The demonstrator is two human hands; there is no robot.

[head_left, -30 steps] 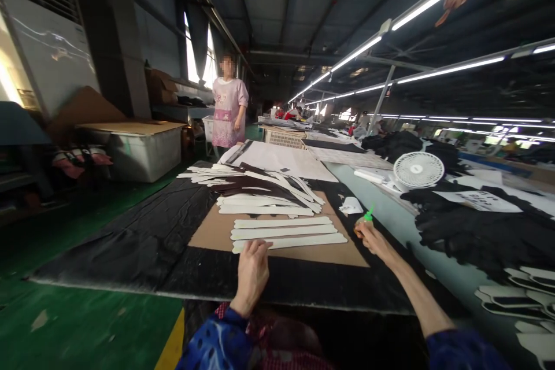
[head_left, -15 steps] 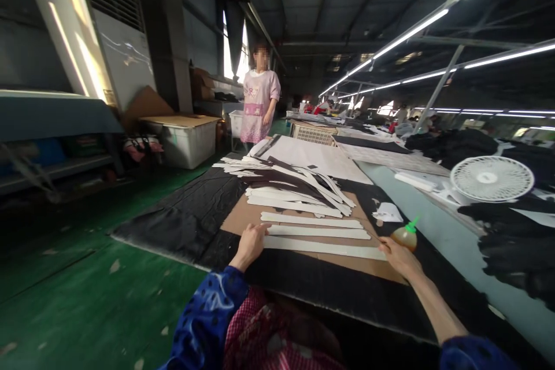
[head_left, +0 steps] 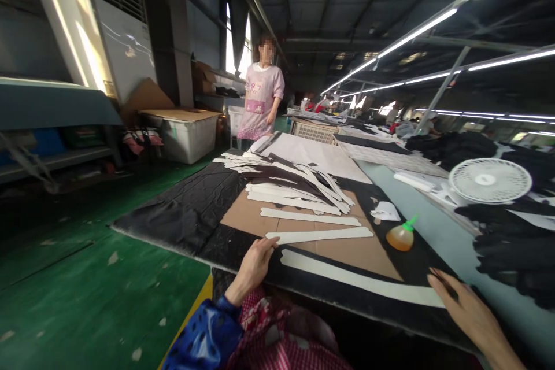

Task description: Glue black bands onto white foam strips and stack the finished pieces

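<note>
Fingers outstretched, my left hand (head_left: 254, 266) rests its fingertips at the left end of a white strip (head_left: 325, 235) lying on brown cardboard. My right hand (head_left: 466, 303) is at the right end of a longer, slightly curved white strip (head_left: 359, 278) along the near edge of the black-covered table. Its thumb and fingers look apart, with a dark gap between them; anything thin there is too unclear to name. Another white strip (head_left: 310, 217) lies farther back, below a loose pile of white and dark strips (head_left: 299, 182).
A squeeze bottle (head_left: 401, 237) with a green nozzle and amber liquid stands near my right hand. White scraps (head_left: 385, 211) lie behind it. A white fan (head_left: 489, 180) and black cloth are at the right. Across the table stands a person in a pink apron (head_left: 260, 95).
The nearest strip has moved from the cardboard toward me and to the right. My right hand has moved right and nearer; my left hand has come slightly nearer. The bottle is now fully uncovered.
</note>
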